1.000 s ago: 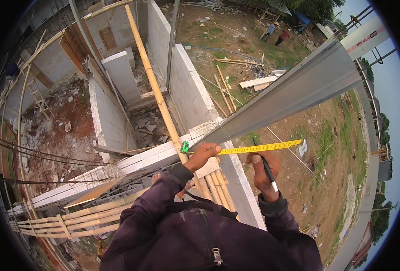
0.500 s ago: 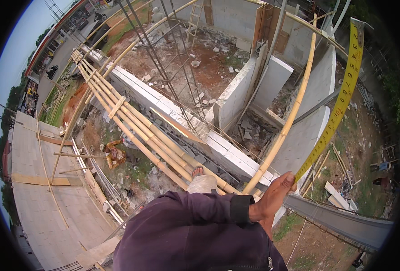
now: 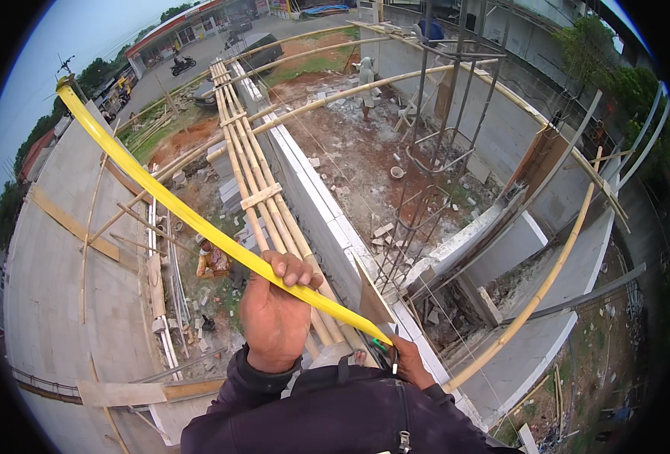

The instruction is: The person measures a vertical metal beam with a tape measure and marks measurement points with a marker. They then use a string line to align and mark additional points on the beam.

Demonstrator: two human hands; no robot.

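Note:
A yellow tape measure blade [image 3: 198, 219] stretches from the far left, where its metal-hooked end stands up in the air, down to the front of my body. My left hand [image 3: 278, 318], palm toward me, has its fingers curled over the blade partway along. At the blade's near end my right hand [image 3: 410, 363] is closed, partly hidden by my dark jacket [image 3: 320, 416]. A thin pen-like object [image 3: 395, 356] with a pale body sticks out beside its fingers. A small green bit shows next to it; the tape's case is mostly hidden.
Bundled bamboo poles [image 3: 263, 181] run away below me, beside a white-topped block wall [image 3: 312, 181]. Upright steel rebar [image 3: 444, 113] rises at right, near a long bamboo pole [image 3: 539, 303]. A person [image 3: 212, 259] is on the ground at left; another person [image 3: 366, 83] stands farther off.
The tape blade has swung from the upper right to the upper left. My left hand has come into view, closed on it. The view has turned left, and my right hand is lower.

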